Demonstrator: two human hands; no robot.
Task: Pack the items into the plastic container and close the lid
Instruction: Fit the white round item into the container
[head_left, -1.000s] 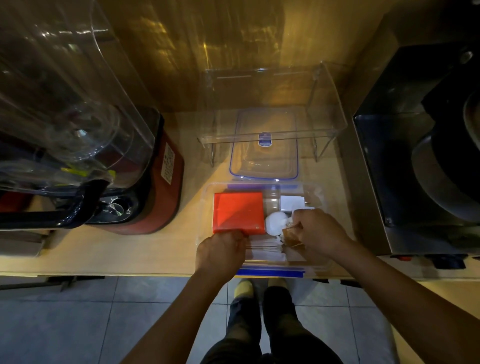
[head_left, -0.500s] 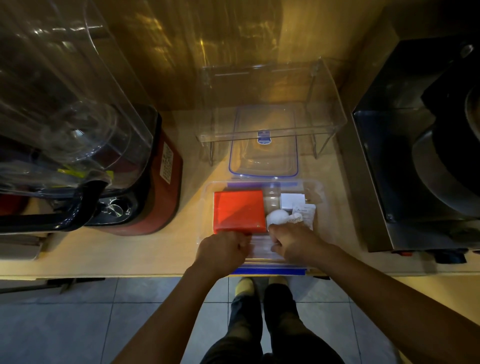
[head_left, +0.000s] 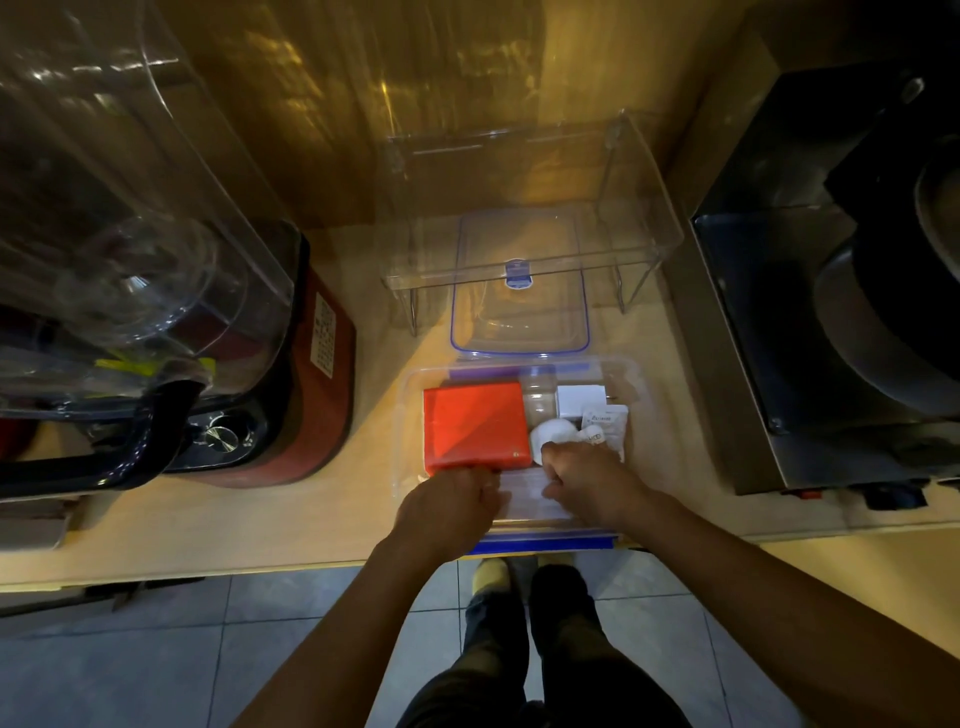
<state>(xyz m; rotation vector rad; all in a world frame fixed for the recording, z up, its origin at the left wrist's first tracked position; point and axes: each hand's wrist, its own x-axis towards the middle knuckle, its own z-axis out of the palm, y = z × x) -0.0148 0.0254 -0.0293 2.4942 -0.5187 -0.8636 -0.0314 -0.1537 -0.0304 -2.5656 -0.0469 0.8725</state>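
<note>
Both curled, the left hand (head_left: 451, 500) and right hand (head_left: 587, 480) are pressing flat packets into the plastic container (head_left: 410, 415); what they are gripping is unclear, so keeping contents below the rim is letting the lid (head_left: 519, 306) seat.

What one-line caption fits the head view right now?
Both hands, left and right, arrange items beside the red box in the clear container; lid lies behind.
</note>
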